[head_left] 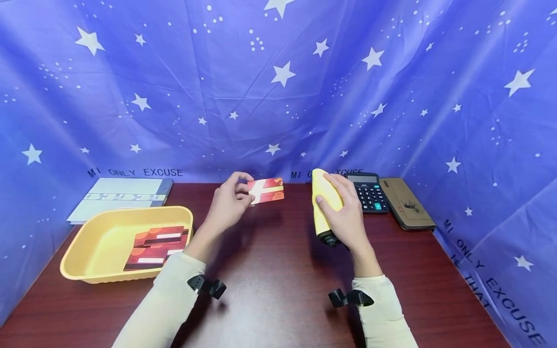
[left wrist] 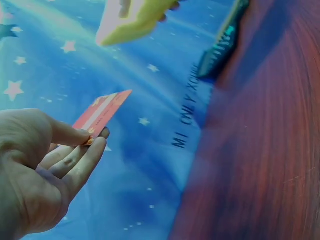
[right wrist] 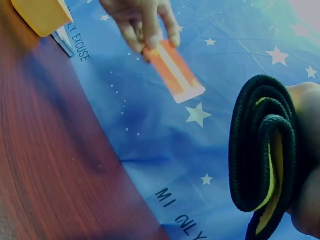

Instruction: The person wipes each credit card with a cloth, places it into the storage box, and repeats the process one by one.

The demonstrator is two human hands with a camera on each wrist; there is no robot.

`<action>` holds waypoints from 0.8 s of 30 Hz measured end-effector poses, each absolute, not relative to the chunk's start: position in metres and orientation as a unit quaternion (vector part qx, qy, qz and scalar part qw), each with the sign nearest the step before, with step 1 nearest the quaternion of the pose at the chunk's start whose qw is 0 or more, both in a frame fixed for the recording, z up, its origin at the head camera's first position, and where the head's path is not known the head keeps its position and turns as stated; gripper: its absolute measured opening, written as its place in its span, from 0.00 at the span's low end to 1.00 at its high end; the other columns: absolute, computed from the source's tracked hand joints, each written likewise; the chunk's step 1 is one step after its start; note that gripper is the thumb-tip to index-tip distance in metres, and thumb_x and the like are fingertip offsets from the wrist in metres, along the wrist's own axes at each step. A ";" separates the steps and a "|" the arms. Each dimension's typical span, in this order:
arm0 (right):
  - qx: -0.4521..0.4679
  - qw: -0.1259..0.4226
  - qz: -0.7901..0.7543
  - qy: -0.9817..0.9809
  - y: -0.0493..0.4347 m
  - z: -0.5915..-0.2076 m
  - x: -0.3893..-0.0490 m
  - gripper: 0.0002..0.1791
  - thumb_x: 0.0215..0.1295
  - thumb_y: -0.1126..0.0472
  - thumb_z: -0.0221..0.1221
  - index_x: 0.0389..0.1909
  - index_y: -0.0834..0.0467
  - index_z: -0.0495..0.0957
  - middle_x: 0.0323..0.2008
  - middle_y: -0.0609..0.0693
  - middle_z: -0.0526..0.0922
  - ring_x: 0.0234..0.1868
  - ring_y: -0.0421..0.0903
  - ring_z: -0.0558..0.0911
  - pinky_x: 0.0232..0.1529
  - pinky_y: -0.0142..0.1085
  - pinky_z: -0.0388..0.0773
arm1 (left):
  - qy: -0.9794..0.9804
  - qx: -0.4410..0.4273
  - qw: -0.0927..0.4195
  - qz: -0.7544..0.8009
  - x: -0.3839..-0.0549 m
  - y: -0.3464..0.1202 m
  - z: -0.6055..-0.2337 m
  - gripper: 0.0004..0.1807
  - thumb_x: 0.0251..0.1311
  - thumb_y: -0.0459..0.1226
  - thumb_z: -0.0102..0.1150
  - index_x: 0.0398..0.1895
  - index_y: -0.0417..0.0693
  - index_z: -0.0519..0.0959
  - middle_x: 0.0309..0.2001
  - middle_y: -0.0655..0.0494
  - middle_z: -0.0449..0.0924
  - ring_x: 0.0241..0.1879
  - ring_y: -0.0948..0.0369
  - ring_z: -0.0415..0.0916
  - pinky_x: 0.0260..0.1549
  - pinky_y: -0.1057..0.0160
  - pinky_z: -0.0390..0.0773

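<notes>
A red card (head_left: pixel 266 190) with a pale stripe is pinched at one edge between the thumb and fingers of my left hand (head_left: pixel 230 200), raised over the back of the table. In the left wrist view the card (left wrist: pixel 102 112) tilts up from the fingertips. My right hand (head_left: pixel 345 208) grips a folded yellow cloth (head_left: pixel 323 198) from its right side. Seen from the right wrist, the cloth's dark trim (right wrist: pixel 262 145) shows its several folded layers. The two hands are apart, with the card pointing toward the cloth.
A yellow basin (head_left: pixel 95 232) at left holds several red cards (head_left: pixel 158 244). Behind it lies a pale notebook (head_left: pixel 126 191). At the back right sit a black calculator (head_left: pixel 370 193) and a brown wallet-like case (head_left: pixel 406 205). A starry blue curtain (head_left: pixel 243 96) borders the table (head_left: pixel 270 280).
</notes>
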State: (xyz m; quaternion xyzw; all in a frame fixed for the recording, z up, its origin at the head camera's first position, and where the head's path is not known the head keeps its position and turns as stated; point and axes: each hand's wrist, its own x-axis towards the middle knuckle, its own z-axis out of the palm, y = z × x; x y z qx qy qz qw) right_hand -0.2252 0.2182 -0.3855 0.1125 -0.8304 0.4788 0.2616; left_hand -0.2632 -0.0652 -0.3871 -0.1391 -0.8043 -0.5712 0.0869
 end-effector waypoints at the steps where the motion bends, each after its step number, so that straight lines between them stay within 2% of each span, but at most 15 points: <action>1: 0.115 0.262 0.477 -0.831 0.217 -0.385 -0.225 0.31 0.62 0.64 0.70 0.67 0.50 0.78 0.69 0.53 0.73 0.70 0.50 0.70 0.54 0.30 0.72 | -0.796 -0.139 0.085 -0.583 -0.260 -0.068 -0.385 0.23 0.58 0.21 0.62 0.56 0.43 0.75 0.41 0.40 0.89 0.36 0.55 0.88 0.38 0.62 0.92; 5: 0.124 0.258 0.472 -0.834 0.211 -0.384 -0.223 0.30 0.63 0.63 0.70 0.67 0.49 0.79 0.69 0.53 0.73 0.69 0.50 0.71 0.53 0.29 0.73 | -0.759 -0.139 0.069 -0.632 -0.250 -0.077 -0.381 0.23 0.60 0.20 0.62 0.58 0.39 0.75 0.43 0.35 0.88 0.35 0.56 0.88 0.41 0.54 0.92; 9: 0.133 0.256 0.471 -0.834 0.204 -0.384 -0.221 0.31 0.62 0.64 0.70 0.67 0.48 0.79 0.68 0.52 0.74 0.67 0.48 0.72 0.53 0.28 0.73 | -0.736 -0.138 0.066 -0.659 -0.241 -0.083 -0.381 0.23 0.60 0.20 0.62 0.59 0.38 0.75 0.45 0.33 0.87 0.33 0.60 0.87 0.41 0.54 0.92; 13: 0.139 0.251 0.465 -0.837 0.199 -0.385 -0.219 0.30 0.62 0.63 0.70 0.66 0.48 0.79 0.68 0.51 0.75 0.66 0.47 0.73 0.52 0.28 0.72 | -0.724 -0.147 0.073 -0.670 -0.235 -0.084 -0.385 0.24 0.60 0.20 0.62 0.61 0.36 0.75 0.45 0.32 0.86 0.34 0.59 0.88 0.41 0.51 0.91; 15: 0.143 0.249 0.458 -0.841 0.196 -0.385 -0.218 0.30 0.62 0.63 0.71 0.66 0.47 0.79 0.67 0.50 0.75 0.65 0.47 0.74 0.51 0.29 0.73 | -0.721 -0.150 0.080 -0.672 -0.233 -0.083 -0.387 0.24 0.60 0.20 0.62 0.61 0.36 0.75 0.45 0.31 0.86 0.34 0.61 0.88 0.41 0.53 0.92; 19: 0.154 0.246 0.431 -0.855 0.188 -0.385 -0.217 0.32 0.61 0.61 0.71 0.67 0.46 0.79 0.67 0.48 0.75 0.63 0.48 0.76 0.52 0.34 0.75 | -0.717 -0.140 0.087 -0.677 -0.231 -0.081 -0.389 0.25 0.60 0.20 0.63 0.61 0.36 0.74 0.44 0.31 0.86 0.33 0.66 0.87 0.40 0.54 0.92; 24: 0.178 0.235 0.402 -0.867 0.175 -0.383 -0.217 0.33 0.60 0.58 0.71 0.68 0.43 0.77 0.69 0.46 0.74 0.61 0.50 0.78 0.51 0.44 0.79 | -0.717 -0.127 0.091 -0.679 -0.233 -0.082 -0.391 0.26 0.59 0.20 0.63 0.61 0.36 0.72 0.43 0.31 0.85 0.32 0.67 0.87 0.40 0.56 0.92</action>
